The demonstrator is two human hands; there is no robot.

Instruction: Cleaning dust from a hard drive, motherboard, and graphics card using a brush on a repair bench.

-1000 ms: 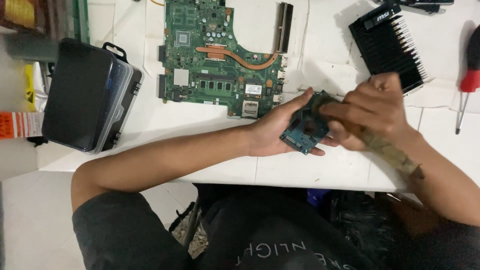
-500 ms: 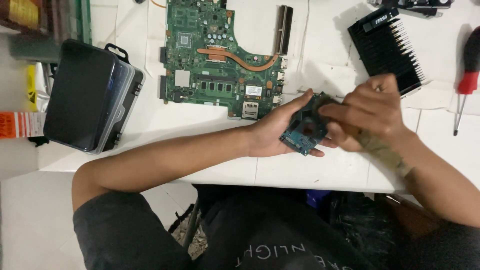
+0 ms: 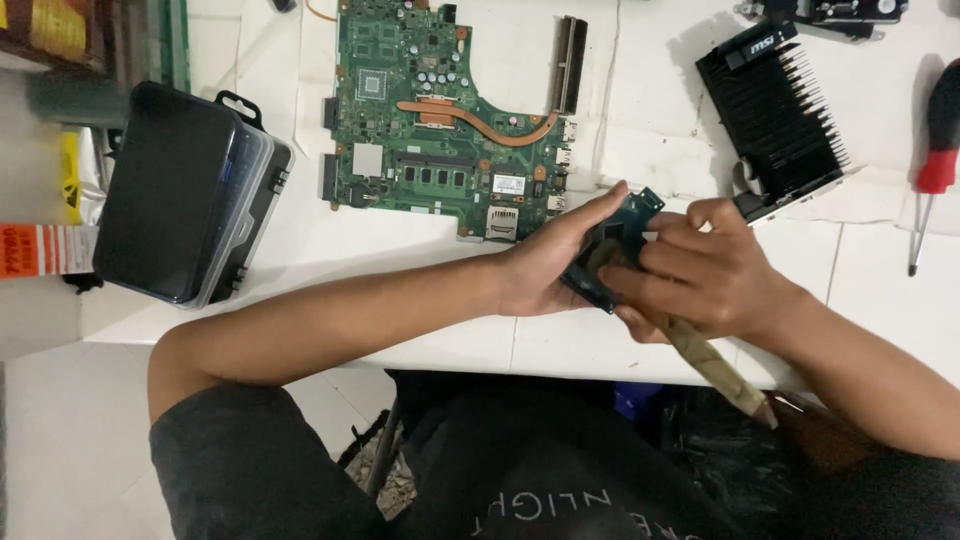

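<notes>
My left hand [image 3: 555,262] cradles a small blue circuit board [image 3: 610,262] just above the front edge of the white table [image 3: 300,250]. My right hand [image 3: 705,275] grips a worn brush [image 3: 715,365] with a mottled handle, its bristle end pressed onto the board; the handle sticks out down and to the right. Most of the board is hidden by my fingers. A green laptop motherboard [image 3: 440,120] with a copper heat pipe lies flat on the table just behind my left hand.
A dark plastic organiser case [image 3: 185,195] sits at the table's left end. A black finned heatsink card [image 3: 785,115] lies at the back right, a red-handled screwdriver [image 3: 935,160] at the far right, and a black connector strip [image 3: 568,65] beside the motherboard.
Both hands have stayed over the small board with only slight shifts of the brush; nothing else on the table has moved.
</notes>
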